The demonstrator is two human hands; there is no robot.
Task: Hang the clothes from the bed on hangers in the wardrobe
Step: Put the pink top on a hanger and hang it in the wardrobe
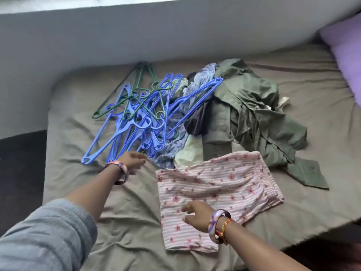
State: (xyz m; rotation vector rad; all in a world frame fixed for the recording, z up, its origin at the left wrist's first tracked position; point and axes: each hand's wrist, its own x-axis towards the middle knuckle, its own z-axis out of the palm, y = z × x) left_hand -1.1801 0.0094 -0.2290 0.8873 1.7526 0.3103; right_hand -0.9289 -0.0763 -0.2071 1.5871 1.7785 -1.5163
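Bare sheet (125,222) lies open between hangers (136,118) and pink shorts (214,192).

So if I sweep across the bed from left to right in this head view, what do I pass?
Pile of blue and green hangers → floral garment partly under them → heap of olive green clothes → purple pillow at the far right. Nearer the person, the left hand comes before the pink striped garment.
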